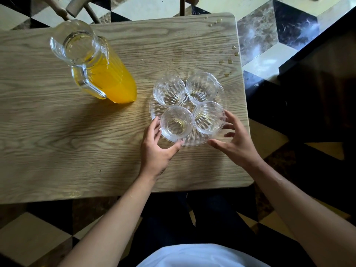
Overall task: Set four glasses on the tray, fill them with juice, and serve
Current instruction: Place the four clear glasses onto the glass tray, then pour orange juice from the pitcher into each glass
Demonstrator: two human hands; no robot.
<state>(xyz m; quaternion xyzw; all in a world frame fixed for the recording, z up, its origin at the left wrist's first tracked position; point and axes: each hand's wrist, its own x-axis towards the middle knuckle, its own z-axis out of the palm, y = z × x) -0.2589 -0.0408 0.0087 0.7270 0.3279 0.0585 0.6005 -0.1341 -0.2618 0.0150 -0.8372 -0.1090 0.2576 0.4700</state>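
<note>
Left hand (157, 149): at the near-left edge of the tray, fingers loosely spread and lightly curved, fingertips touching the tray rim, thumb by the near rim; no firm grip visible.
Jug (92, 64): clear ribbed glass with handle, well to the far left of the tray, standing upright on the table, roughly half full of orange juice.
Table (57, 141): pale wood with strong grain, rounded corners, bearing the jug and the tray.
Tray (221, 89): round clear ribbed glass, on the right part of the table, close to its right edge.
Far-left glass (169, 91): on the tray, upright, clear, no juice inside.
Near-left glass (176, 122): on the tray, upright, holding no juice, next to the left hand's fingers.
Far-right glass (201, 87): on the tray, upright, no juice to be seen.
Near-right glass (209, 117): on the tray, upright, no juice, rim close to the right hand's fingertips.
Right hand (236, 143): at the near-right edge of the tray, fingers spread and relaxed, fingertips at the rim, holding nothing.
Droplets (230, 61): small wet beads on the table, beyond the tray toward the far right edge.
</note>
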